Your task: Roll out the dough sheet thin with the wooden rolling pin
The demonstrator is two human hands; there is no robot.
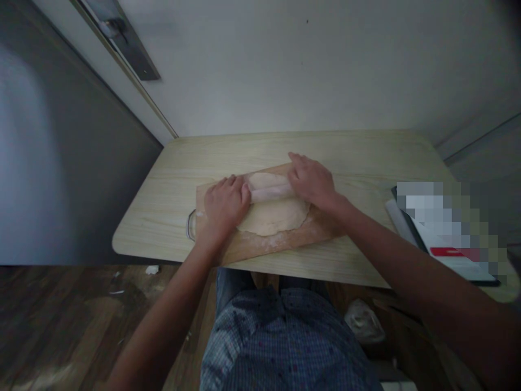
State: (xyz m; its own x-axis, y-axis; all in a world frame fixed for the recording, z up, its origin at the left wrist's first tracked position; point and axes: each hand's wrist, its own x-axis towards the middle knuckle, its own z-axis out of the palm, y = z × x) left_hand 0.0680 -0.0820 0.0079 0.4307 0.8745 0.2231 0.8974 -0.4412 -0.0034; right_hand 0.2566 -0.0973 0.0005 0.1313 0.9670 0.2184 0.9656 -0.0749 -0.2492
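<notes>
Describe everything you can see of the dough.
The dough is a pale, smooth-looking flat sheet with a rounded, slightly uneven edge. It lies on the wooden board, white powder showing by its near edge. The rolling pin lies across its far half, held by the left hand and right hand, which hide some of the dough.

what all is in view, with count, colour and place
dough: one, cream, on board
rolling pin: one, pale, across dough
board: one, brown, on table
handle: one, metallic, board's left
table: one, pale, centre
flat item: one, white, partly pixelated, table's right
back panel: one, whitish, behind table
metal plate: one, grey, upper left
side panel: one, grey, left
bundle: one, whitish, under table's right
floor: one, brown, below
scraps: several, whitish, left floor
checked garment: one, blue, bottom
left hand: one, bare, pin's left
right hand: one, bare, pin's right
</notes>
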